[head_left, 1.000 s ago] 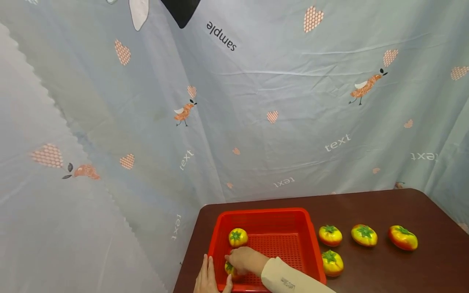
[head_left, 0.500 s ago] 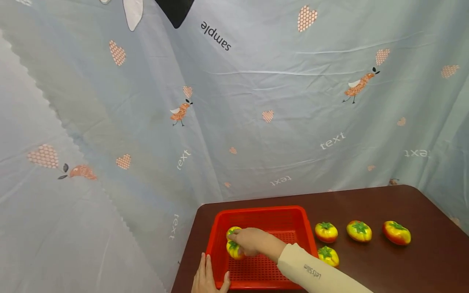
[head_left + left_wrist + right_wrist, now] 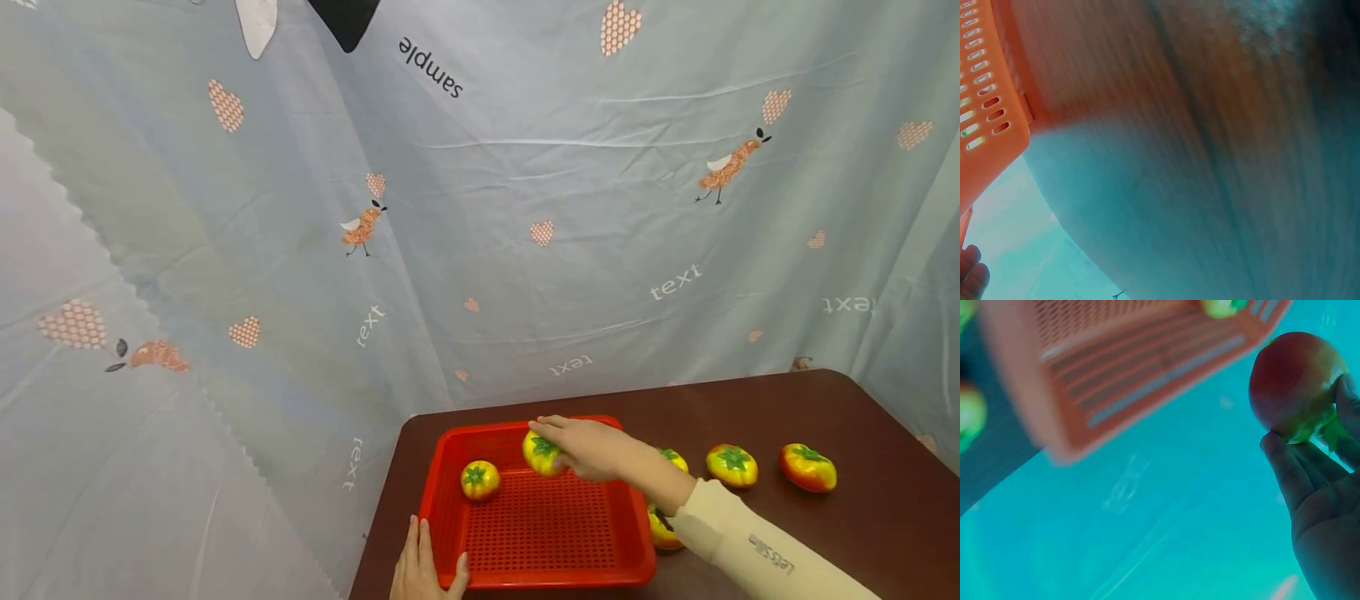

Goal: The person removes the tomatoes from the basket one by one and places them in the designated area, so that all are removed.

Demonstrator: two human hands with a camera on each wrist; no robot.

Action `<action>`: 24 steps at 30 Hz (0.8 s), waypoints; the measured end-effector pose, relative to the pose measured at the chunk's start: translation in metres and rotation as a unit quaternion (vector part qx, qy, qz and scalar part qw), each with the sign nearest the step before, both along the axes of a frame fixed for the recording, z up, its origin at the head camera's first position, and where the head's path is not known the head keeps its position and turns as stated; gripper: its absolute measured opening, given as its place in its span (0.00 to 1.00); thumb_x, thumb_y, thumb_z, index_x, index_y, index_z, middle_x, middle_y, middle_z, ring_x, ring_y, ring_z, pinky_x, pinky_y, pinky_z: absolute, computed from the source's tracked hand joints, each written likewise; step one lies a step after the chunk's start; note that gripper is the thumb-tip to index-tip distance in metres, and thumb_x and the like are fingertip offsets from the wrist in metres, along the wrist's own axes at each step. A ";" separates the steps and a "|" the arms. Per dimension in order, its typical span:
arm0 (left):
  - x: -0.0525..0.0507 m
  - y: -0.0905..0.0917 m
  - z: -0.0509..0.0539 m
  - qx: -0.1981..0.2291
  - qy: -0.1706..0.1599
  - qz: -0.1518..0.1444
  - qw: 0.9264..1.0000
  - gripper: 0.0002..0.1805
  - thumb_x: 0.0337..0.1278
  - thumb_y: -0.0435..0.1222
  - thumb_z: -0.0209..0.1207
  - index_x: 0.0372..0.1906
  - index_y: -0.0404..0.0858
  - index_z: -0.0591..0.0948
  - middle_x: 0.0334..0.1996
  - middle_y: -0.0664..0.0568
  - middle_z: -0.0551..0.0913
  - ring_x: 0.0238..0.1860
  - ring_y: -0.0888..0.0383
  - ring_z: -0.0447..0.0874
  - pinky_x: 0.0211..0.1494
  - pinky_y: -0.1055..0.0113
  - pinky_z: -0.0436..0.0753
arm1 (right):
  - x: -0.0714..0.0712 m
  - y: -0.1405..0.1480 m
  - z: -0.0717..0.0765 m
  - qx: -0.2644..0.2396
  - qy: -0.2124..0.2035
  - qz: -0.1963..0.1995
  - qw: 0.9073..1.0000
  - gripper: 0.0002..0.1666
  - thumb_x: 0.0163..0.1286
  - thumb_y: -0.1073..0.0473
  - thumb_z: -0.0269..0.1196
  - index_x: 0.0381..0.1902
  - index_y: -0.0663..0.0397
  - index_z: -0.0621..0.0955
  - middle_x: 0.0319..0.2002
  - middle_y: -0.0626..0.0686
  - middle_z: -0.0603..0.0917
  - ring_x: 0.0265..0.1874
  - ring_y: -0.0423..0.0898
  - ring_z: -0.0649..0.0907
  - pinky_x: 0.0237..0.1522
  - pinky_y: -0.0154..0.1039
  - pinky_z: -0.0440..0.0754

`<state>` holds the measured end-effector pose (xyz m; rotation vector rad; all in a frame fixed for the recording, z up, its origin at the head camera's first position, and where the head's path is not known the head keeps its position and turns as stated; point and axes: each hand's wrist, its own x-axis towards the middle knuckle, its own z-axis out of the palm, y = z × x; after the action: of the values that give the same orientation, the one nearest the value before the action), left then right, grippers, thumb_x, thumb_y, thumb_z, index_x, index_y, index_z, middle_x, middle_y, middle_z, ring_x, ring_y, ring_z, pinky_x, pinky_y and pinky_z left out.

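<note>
My right hand (image 3: 596, 448) pinches a yellow-and-red tomato (image 3: 542, 454) with a green leafy top, raised above the back of the red plastic basket (image 3: 540, 577). In the right wrist view the tomato (image 3: 1294, 381) sits between my thumb and fingertips, its red underside showing, apart from the basket (image 3: 1072, 434). Inside the basket, near its left wall, lies another tomato (image 3: 480, 481). My left hand (image 3: 422, 567) rests against the front left corner of the basket, fingers straight along the outside and thumb at the front. The left wrist view catches only its fingertips (image 3: 974, 275).
On the brown table (image 3: 862, 550), right of the basket, lie more tomatoes: one in the middle (image 3: 732, 466), one farther right (image 3: 808, 468), and two partly hidden by my right arm (image 3: 765, 542). A printed grey-blue curtain (image 3: 480, 208) hangs behind.
My right hand has picked up the nearer tomato from the basket floor and carried it up, back and to the right. The other tomato stays inside. My left hand keeps its place.
</note>
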<state>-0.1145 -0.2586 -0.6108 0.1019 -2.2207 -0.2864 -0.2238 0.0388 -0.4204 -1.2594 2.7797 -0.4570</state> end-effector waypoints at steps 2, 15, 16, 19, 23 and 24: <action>0.000 0.001 0.001 0.003 -0.001 0.000 1.000 0.44 0.32 0.49 0.72 0.60 0.28 0.77 0.60 0.33 0.77 0.44 0.36 0.83 0.38 0.43 0.82 | -0.002 0.023 0.001 -0.017 0.011 -0.009 1.000 0.37 0.72 0.57 0.59 0.75 0.54 0.62 0.73 0.60 0.64 0.61 0.55 0.78 0.55 0.47 0.79; -0.001 0.000 0.004 0.006 -0.014 -0.003 1.000 0.45 0.34 0.49 0.71 0.61 0.29 0.76 0.61 0.34 0.76 0.45 0.35 0.82 0.39 0.42 0.81 | 0.011 0.145 -0.029 -0.073 0.013 -0.093 0.993 0.36 0.68 0.60 0.63 0.71 0.60 0.66 0.68 0.65 0.70 0.60 0.62 0.78 0.54 0.57 0.79; -0.001 0.000 0.004 0.006 -0.017 -0.002 1.000 0.45 0.34 0.49 0.71 0.62 0.29 0.76 0.62 0.34 0.75 0.45 0.35 0.82 0.39 0.42 0.81 | 0.012 0.153 -0.033 -0.077 0.011 -0.099 0.992 0.36 0.67 0.60 0.64 0.71 0.61 0.67 0.68 0.66 0.70 0.60 0.64 0.77 0.54 0.58 0.79; -0.002 0.000 0.004 0.009 -0.022 -0.001 1.000 0.45 0.35 0.49 0.71 0.62 0.29 0.76 0.62 0.34 0.75 0.46 0.36 0.82 0.40 0.42 0.81 | 0.016 0.173 -0.048 -0.081 0.000 -0.112 0.990 0.36 0.65 0.60 0.65 0.69 0.64 0.69 0.65 0.69 0.72 0.58 0.67 0.77 0.52 0.60 0.79; -0.001 0.001 0.001 0.013 -0.023 0.000 1.000 0.45 0.33 0.48 0.72 0.62 0.28 0.76 0.61 0.33 0.75 0.45 0.35 0.82 0.40 0.41 0.81 | 0.020 0.194 -0.074 -0.066 -0.003 -0.112 0.991 0.35 0.62 0.59 0.67 0.65 0.67 0.72 0.60 0.69 0.76 0.55 0.67 0.79 0.50 0.59 0.80; -0.001 0.001 0.000 0.014 -0.021 -0.003 1.000 0.45 0.33 0.48 0.72 0.62 0.28 0.76 0.61 0.33 0.75 0.45 0.35 0.82 0.40 0.41 0.81 | 0.022 0.198 -0.080 -0.062 -0.007 -0.115 0.991 0.35 0.62 0.58 0.68 0.64 0.67 0.72 0.60 0.69 0.77 0.54 0.67 0.79 0.49 0.59 0.80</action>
<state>-0.1160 -0.2573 -0.6106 0.1185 -2.2599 -0.3213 -0.2023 0.2371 -0.5000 -0.9533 2.9391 -0.6599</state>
